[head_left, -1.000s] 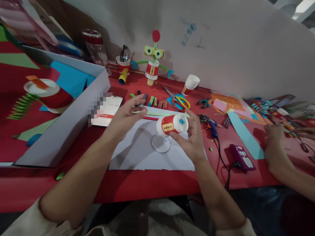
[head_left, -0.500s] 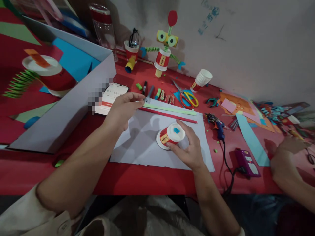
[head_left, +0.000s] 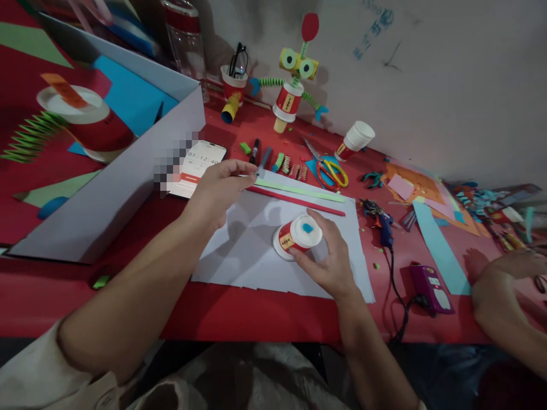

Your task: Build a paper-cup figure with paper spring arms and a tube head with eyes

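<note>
My right hand [head_left: 327, 256] is closed around a red and white paper cup [head_left: 294, 236]. The cup stands upside down on a white sheet [head_left: 252, 250], tilted in my view. A small blue patch shows on its upturned base. My left hand [head_left: 224, 191] is held over the sheet's far left corner, thumb and fingertips pinched together. Whatever may be between those fingertips is too small to make out. Just beside them lie a light green paper strip [head_left: 303, 190], a red strip [head_left: 299, 202] and a grey-blue pen [head_left: 264, 159].
A paper-cup figure [head_left: 287, 102] stands by the wall. Red and yellow scissors [head_left: 331, 173], stacked cups [head_left: 359, 136] and folded paper springs [head_left: 287, 164] lie around. At right are a blue glue gun [head_left: 384, 228] with cable and a co-worker's arm [head_left: 499, 296]. A phone [head_left: 194, 171] and box [head_left: 141, 176] are left.
The whole view has shifted slightly. My right hand stays on the paper cup, and my left hand keeps its pinch at nearly the same place. The co-worker's hand at right has shifted a little.
</note>
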{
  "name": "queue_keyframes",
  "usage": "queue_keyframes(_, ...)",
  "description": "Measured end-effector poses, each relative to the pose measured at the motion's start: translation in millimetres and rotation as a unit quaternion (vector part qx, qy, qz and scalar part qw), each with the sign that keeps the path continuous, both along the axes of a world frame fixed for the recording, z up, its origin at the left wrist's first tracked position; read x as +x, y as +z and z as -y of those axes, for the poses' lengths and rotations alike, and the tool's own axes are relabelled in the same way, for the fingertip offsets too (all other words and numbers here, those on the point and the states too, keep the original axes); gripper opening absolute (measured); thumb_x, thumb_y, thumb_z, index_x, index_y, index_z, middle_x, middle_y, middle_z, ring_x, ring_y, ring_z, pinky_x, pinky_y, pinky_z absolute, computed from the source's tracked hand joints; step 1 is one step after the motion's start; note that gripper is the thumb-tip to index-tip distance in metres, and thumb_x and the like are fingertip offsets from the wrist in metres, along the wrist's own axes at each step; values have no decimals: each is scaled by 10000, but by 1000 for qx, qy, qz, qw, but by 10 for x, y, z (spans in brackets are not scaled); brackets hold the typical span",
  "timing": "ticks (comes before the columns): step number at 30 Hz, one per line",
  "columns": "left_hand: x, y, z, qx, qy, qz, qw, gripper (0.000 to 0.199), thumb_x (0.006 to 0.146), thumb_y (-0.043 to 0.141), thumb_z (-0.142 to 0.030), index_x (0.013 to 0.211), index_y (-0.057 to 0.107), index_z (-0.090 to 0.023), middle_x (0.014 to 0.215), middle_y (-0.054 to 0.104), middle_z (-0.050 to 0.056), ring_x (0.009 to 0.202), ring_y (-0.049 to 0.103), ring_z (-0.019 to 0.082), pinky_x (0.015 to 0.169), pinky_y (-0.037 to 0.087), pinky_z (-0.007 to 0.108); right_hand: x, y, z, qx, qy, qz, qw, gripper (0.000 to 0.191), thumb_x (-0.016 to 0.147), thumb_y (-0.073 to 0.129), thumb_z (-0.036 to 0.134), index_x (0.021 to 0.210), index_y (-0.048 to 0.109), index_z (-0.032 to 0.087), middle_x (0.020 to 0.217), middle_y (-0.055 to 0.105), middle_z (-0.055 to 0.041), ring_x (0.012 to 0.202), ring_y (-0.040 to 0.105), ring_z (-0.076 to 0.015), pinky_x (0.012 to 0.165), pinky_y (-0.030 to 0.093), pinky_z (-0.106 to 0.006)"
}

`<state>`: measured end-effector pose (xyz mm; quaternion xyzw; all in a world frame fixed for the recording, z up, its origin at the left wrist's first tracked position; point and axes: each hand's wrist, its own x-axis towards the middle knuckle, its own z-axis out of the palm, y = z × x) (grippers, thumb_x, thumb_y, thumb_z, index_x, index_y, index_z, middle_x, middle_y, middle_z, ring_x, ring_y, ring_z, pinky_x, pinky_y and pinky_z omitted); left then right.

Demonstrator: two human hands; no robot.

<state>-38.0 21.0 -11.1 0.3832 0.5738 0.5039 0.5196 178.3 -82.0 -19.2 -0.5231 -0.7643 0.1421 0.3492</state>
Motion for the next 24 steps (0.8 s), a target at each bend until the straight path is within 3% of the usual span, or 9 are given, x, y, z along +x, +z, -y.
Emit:
queue_keyframes(12, 20, -44, 25, 0, -29, -13, 999, 138, 680, 722, -245, 816, 733, -226, 853, 672, 17, 844, 572, 193, 813, 437, 327, 10, -14, 32, -18, -4, 35, 999, 657, 827, 701, 369, 1408, 425, 235, 1311, 593, -135, 1180, 560, -319, 1010, 455, -539)
queue_keyframes(17, 16, -42, 14, -3, -30, -12, 999, 160, 680, 713, -241, 837, 739, -217, 857, 674, 19, 811, 568, 182, 763, 440, 310, 42, 323, 33, -21, 16, 70, 997, 706, 877, 655, 458, 1476, 367, 222, 1426, 503, -149, 1329, 441, -323, 1099, 377, -560)
queue_keyframes(20, 18, -49, 14, 0, -36, -13, 999, 160, 678, 718, -238, 836, 735, -218, 836, 676, 15, 776, 574, 177, 716, 446, 301, -54, 556, -116, -23, 58, 119, 991, 501, 982, 509, 416, 1437, 457, 212, 1389, 556, -134, 1303, 477, -287, 1098, 385, -521)
queue_keyframes(22, 21, -46, 21, -3, -35, -9, 999, 167, 671, 722, -231, 837, 728, -214, 828, 673, 14, 763, 574, 177, 689, 446, 298, -172, 624, -262, -37, 89, 175, 980, 415, 1029, 412, 399, 1365, 559, 205, 1337, 606, -124, 1271, 507, -279, 1081, 407, -504)
queue_keyframes(24, 21, -42, 30, -5, -36, 0, 999, 174, 674, 715, -224, 846, 721, -207, 824, 666, 16, 763, 572, 174, 679, 442, 293, -301, 614, -392, -53, 114, 242, 962, 453, 1039, 376, 443, 1376, 572, 212, 1410, 570, -125, 1336, 454, -315, 1092, 394, -540)
